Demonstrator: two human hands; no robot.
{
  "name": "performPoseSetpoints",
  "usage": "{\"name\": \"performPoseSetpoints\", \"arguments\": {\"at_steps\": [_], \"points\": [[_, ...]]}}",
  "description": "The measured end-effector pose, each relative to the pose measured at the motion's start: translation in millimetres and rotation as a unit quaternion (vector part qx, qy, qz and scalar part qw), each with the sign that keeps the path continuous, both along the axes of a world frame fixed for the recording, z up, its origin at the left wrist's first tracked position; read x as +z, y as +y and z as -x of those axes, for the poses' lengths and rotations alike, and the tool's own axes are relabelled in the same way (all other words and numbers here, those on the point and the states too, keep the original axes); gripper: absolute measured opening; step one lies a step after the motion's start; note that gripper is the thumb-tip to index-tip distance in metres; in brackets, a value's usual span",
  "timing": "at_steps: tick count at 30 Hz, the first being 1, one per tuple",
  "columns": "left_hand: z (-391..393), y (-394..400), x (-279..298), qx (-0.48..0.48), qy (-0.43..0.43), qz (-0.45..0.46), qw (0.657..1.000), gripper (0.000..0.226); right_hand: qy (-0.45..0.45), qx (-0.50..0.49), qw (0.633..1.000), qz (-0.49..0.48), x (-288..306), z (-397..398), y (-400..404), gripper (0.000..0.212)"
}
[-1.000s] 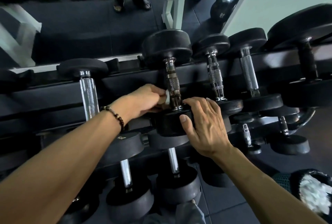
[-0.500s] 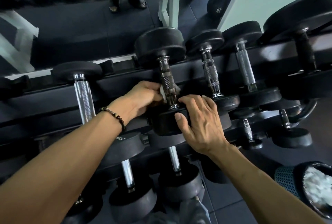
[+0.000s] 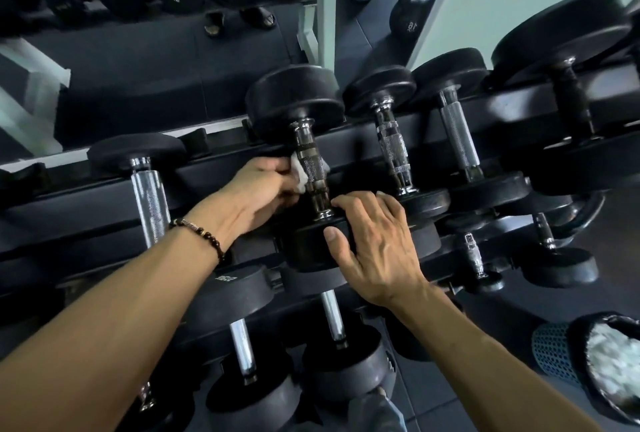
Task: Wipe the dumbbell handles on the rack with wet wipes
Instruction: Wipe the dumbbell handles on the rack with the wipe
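My left hand (image 3: 258, 186) pinches the white wet wipe (image 3: 300, 170) against the knurled handle (image 3: 311, 168) of the dumbbell on the rack's (image 3: 207, 186) top rail. My right hand (image 3: 375, 244) lies on that dumbbell's near head (image 3: 308, 248), fingers over the top, thumb down its face. Bin of used wipes (image 3: 609, 366) sits low right.
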State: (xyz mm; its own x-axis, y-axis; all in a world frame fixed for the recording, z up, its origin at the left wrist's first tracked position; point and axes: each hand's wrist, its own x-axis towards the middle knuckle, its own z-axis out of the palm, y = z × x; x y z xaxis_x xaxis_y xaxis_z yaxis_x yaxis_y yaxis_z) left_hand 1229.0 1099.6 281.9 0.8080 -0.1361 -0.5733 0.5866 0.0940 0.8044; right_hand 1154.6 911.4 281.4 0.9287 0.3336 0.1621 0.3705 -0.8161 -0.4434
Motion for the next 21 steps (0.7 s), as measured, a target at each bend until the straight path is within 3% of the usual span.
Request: {"name": "performPoseSetpoints", "arguments": {"at_steps": [2, 4, 7, 10, 16, 18, 21], "points": [[9, 0, -1, -0.084, 0.030, -0.026, 0.996, 0.018, 0.000, 0.000, 1.000, 0.000, 0, 0, -1, 0.045], [18, -3, -1, -0.090, 0.027, -0.051, 0.994, 0.012, 0.002, -0.001, 1.000, 0.002, 1, -1, 0, 0.044], [8, -11, 7, 0.047, -0.040, -0.064, 0.996, 0.014, 0.001, -0.005, 1.000, -0.001, 2, -1, 1, 0.045], [-23, -18, 17, 0.197, -0.072, -0.067, 0.976, 0.019, -0.006, -0.010, 1.000, -0.007, 0, -1, 2, 0.045], [16, -20, 6, 0.048, -0.081, -0.170, 0.981, 0.011, -0.014, -0.018, 1.000, -0.010, -2, 0, 3, 0.045], [5, -25, 11, 0.106, -0.104, -0.193, 0.970, 0.015, -0.020, -0.016, 1.000, -0.012, -2, 0, 3, 0.044], [-26, -37, 19, 0.287, -0.072, -0.187, 0.937, 0.018, -0.023, -0.014, 1.000, -0.010, -3, -1, 2, 0.044]]}}
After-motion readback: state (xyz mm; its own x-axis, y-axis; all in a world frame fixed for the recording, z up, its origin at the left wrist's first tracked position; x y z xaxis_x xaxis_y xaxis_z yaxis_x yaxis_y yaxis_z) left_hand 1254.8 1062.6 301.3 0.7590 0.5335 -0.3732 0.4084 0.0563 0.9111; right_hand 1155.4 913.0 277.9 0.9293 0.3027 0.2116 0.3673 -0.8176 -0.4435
